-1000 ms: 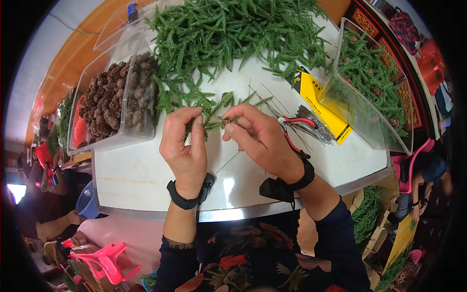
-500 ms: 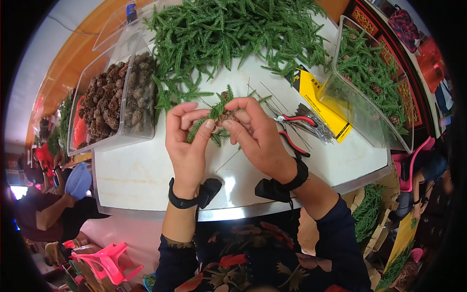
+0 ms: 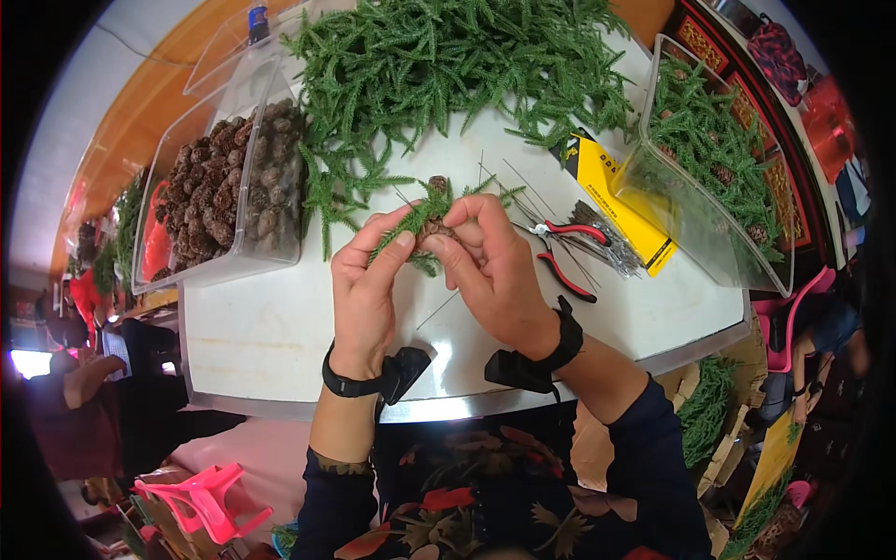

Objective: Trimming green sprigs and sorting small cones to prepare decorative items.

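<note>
Over the middle of the white table (image 3: 261, 345), both my hands are closed on a small green artificial pine sprig with a brown pine cone against it. My left hand (image 3: 362, 299) pinches the sprig (image 3: 399, 230) between thumb and fingers. My right hand (image 3: 499, 280) grips the pine cone (image 3: 432, 230), its thumb nearly meeting the left thumb. A second pine cone (image 3: 438, 184) shows just beyond my fingers; whether it joins the sprig is unclear. Thin wires lie on the table around my hands. Red-and-black pliers (image 3: 567, 278) rest to the right of my right hand.
Loose green sprigs (image 3: 457, 75) pile across the far side. A clear bin of pine cones (image 3: 201, 191) stands left; another bin holds sprigs with cones (image 3: 719, 149) at right. Near the pliers lie a yellow card (image 3: 621, 201) and a wire bundle (image 3: 607, 238). Other people sit at both sides.
My left hand has shifted slightly right, closer to my right hand. Both still hold the sprig and pine cone. At far left, the person's blue basket has moved out of its former place.
</note>
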Available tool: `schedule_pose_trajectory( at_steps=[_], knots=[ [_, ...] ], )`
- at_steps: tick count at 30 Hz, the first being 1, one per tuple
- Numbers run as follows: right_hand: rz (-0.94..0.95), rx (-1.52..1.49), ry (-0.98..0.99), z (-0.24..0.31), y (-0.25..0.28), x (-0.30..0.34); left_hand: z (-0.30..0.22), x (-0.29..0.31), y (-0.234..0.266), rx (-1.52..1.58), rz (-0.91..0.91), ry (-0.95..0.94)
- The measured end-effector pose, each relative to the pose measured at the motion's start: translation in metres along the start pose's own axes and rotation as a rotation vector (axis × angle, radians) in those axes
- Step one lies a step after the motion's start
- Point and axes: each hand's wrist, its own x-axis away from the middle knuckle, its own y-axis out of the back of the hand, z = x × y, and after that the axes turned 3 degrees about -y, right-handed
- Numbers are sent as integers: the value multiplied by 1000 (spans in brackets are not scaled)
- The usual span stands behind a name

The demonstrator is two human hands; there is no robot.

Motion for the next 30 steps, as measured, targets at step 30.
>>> schedule_pose_trajectory(
  at_steps=[30],
  knots=[
    [183, -297, -124, 8, -3, 12, -15, 22, -18, -179, -56, -73]
  ],
)
